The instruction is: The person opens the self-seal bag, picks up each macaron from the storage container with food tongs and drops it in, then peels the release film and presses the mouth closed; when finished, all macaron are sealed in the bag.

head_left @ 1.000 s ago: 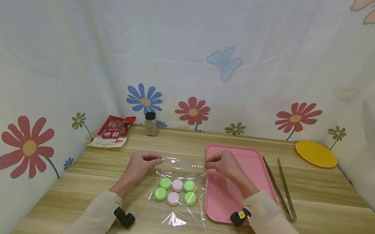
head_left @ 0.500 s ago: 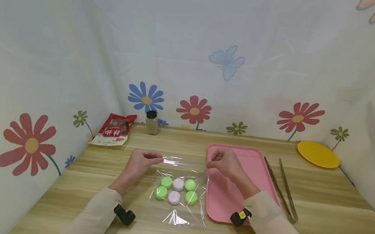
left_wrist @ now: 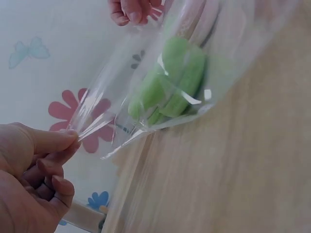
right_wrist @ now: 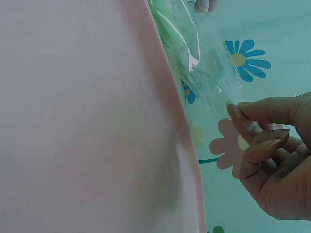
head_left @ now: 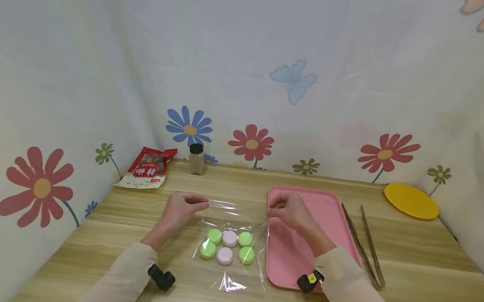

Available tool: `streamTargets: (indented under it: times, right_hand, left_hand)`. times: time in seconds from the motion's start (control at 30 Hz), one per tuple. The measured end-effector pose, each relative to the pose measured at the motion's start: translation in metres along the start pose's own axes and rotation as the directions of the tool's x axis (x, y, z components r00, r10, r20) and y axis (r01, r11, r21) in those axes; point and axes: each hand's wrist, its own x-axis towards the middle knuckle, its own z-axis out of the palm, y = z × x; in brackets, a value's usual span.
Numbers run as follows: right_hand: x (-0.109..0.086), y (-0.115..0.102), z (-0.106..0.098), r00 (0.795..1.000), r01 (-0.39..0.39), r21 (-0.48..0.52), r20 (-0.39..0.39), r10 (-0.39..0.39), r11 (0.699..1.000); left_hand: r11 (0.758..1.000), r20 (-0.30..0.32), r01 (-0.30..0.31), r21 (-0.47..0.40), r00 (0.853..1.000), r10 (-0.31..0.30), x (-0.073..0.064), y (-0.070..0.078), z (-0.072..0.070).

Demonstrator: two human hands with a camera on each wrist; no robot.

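Note:
A clear plastic bag (head_left: 230, 282) lies on the table with several macarons inside, green ones (head_left: 207, 250) and lilac ones (head_left: 224, 256), in two rows. My left hand (head_left: 180, 209) pinches the bag's far left corner between thumb and index finger; the left wrist view shows the film drawn taut from that left hand (left_wrist: 36, 170). At the far right corner my right hand (head_left: 290, 210) pinches the film above the pink tray's left edge. In the right wrist view the right hand (right_wrist: 279, 150) holds the film by its fingertips, other fingers curled.
The pink tray (head_left: 292, 265) lies right of the bag, with metal tongs (head_left: 376, 266) along its right side. A yellow plate (head_left: 411, 201) lies at the back right. A red-and-white food packet (head_left: 147, 169) and a black-capped jar (head_left: 196, 160) stand at the back left.
Both hands keep their hold on the bag's far corners and barely move. The macarons stay in place in the bag. The head view has shifted slightly.

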Motion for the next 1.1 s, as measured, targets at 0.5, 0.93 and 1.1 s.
streamTargets:
  times: [0.5, 0.93, 1.1]
  right_hand:
    - [0.032, -0.003, 0.007, 0.990, 0.133, -0.386, 0.103, -0.101, 0.913]
    - [0.055, 0.006, 0.019, 0.991, 0.113, -0.501, 0.118, -0.061, 0.858]
    - [0.053, 0.005, 0.022, 0.992, 0.116, -0.520, 0.105, -0.072, 0.846]
  left_hand:
    - [0.992, 0.079, 0.000, 0.129, 0.997, -0.010, 0.036, -0.012, 0.008]
    - [0.971, 0.097, 0.001, 0.238, 0.995, -0.025, 0.048, -0.016, 0.007]
    - [0.972, 0.087, 0.011, 0.236, 0.996, -0.032, 0.050, -0.018, 0.007]
